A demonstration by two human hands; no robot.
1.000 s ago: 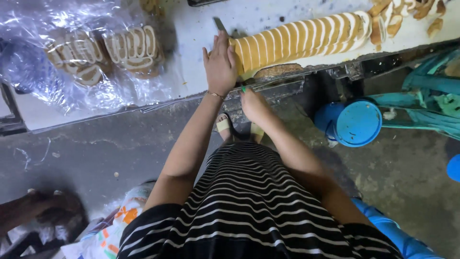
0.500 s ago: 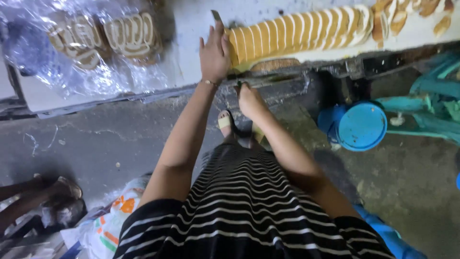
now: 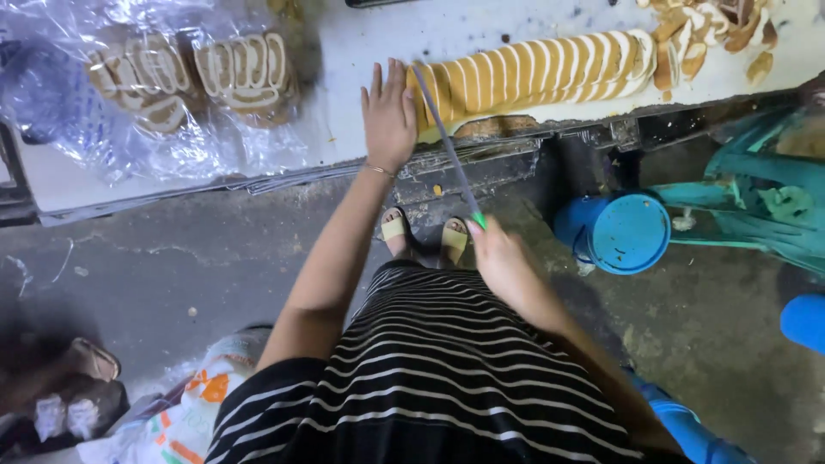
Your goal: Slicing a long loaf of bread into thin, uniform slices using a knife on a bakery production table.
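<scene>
Left hand (image 3: 388, 112) flat, fingers spread, palm down on bench (image 3: 361, 51), pressing against left end of sliced loaf (image 3: 533, 73). Loaf lies along front edge of bench, slices fanned toward right. Right hand (image 3: 503, 258) closed around green handle of long knife (image 3: 447, 146), held off bench, below front edge; blade runs up-left, tip at loaf's left end, just beside left fingers. Plastic bags with packed slices (image 3: 198, 73) near left end of bench. Bread scraps (image 3: 705, 34) at right end. Blue bucket (image 3: 614, 232) on floor, right of right hand.
</scene>
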